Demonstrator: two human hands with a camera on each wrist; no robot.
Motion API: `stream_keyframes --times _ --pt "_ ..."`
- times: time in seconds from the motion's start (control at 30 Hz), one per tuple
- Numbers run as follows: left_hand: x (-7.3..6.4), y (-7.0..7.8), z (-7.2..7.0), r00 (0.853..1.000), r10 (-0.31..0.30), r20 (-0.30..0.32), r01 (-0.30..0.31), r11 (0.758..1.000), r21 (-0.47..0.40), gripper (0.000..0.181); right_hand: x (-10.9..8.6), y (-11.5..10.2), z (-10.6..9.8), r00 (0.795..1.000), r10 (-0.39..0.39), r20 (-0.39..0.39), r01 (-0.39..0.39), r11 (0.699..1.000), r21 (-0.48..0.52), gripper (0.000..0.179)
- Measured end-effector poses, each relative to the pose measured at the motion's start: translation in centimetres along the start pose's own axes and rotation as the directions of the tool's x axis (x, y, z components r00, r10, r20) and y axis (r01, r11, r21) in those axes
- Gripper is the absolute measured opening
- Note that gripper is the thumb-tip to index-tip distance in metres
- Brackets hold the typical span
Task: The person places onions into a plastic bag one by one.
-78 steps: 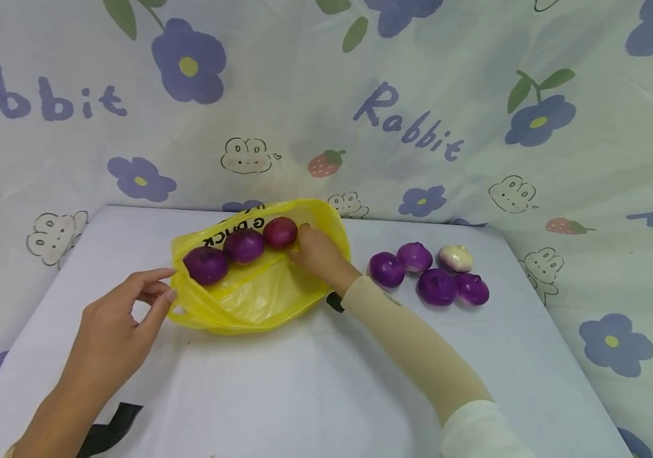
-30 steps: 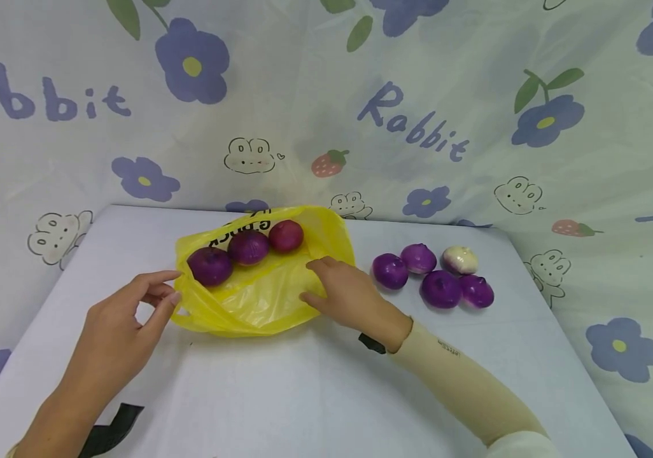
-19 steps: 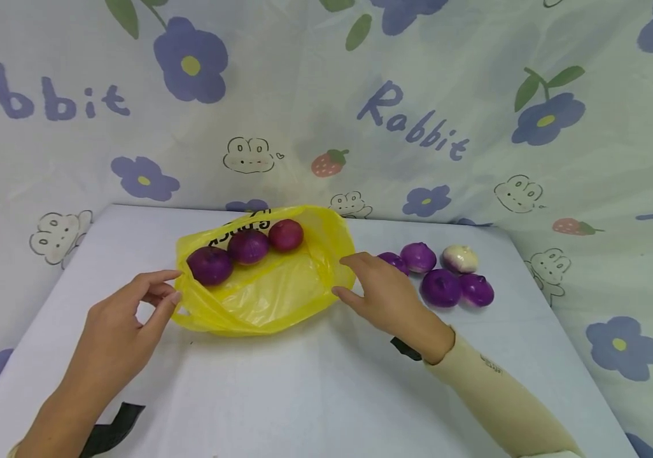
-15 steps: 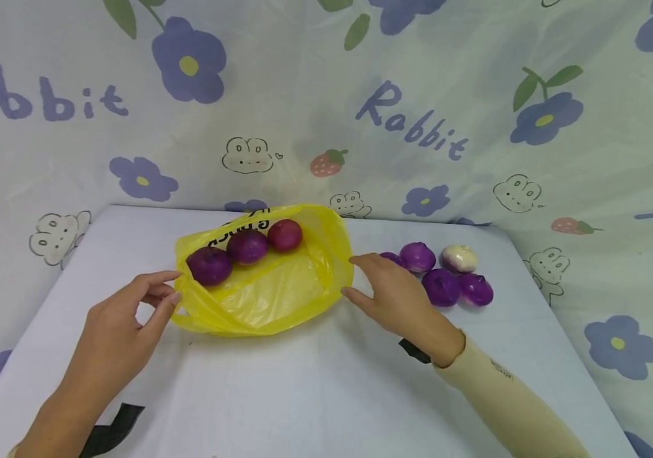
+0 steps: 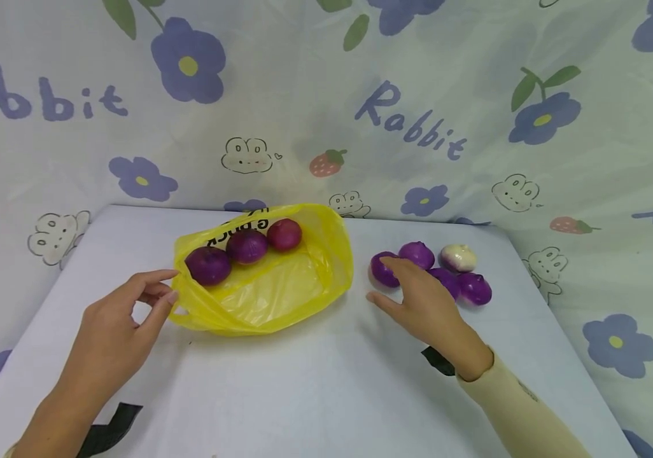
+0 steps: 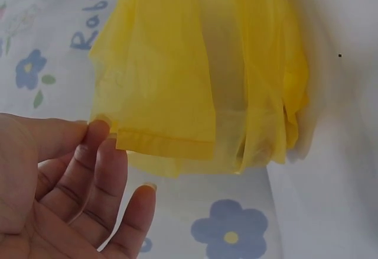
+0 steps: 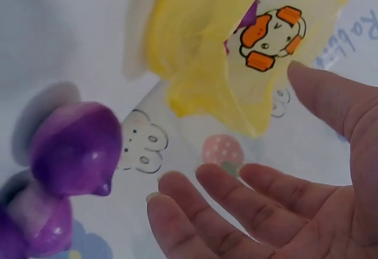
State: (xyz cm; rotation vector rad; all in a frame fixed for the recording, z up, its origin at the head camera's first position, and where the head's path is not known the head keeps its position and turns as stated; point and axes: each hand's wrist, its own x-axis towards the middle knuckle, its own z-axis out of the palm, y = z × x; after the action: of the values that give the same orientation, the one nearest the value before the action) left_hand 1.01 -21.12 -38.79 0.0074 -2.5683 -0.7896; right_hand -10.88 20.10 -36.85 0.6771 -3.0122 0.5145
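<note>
A yellow plastic bag (image 5: 280,299) lies on the table with its mouth spread. Three red onions (image 5: 247,246) sit in a row inside it. My left hand (image 5: 123,324) pinches the left edge of the bag between thumb and fingers, as the left wrist view shows at the bag's corner (image 6: 165,143). My right hand (image 5: 426,305) is spread with nothing in it, its fingertips overlapping the nearest purple onion (image 5: 382,270) in the head view. More purple onions (image 5: 416,255) and a whitish onion (image 5: 457,257) are grouped just beyond that hand, one partly hidden by it.
A white cloth covers the table (image 5: 280,394). Behind and beside it hangs a curtain (image 5: 280,83) printed with flowers, rabbits and strawberries. Dark wrist straps (image 5: 111,429) show under both wrists.
My right hand has come out of the bag, leaving the third onion there, and moved right to the onion group. The left hand stays at the bag's edge.
</note>
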Motion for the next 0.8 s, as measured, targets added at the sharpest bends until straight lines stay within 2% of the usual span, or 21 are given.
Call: stream_keyframes --times 0.17,0.27,0.53,0.8 --pt "0.1 -0.1 0.1 1.0 0.014 -0.006 -0.014 1.0 -0.007 0.042 -0.6 1.8 -0.1 0.997 0.077 0.002 -0.077 0.997 0.008 0.1" --pt "0.0 -0.2 0.2 1.0 0.017 -0.012 -0.017 1.0 -0.007 0.042 -1.1 2.9 -0.3 0.994 0.112 -0.015 -0.112 0.994 0.003 0.108" --pt "-0.1 -0.5 0.2 1.0 0.003 -0.011 -0.003 1.0 0.002 0.042 -1.8 6.0 -0.4 0.988 0.147 -0.046 -0.146 0.989 0.01 0.116" --pt "0.0 -0.3 0.1 1.0 0.013 -0.023 -0.013 1.0 0.0 0.043 -2.2 8.1 0.4 0.978 0.21 -0.022 -0.209 0.978 0.022 0.119"
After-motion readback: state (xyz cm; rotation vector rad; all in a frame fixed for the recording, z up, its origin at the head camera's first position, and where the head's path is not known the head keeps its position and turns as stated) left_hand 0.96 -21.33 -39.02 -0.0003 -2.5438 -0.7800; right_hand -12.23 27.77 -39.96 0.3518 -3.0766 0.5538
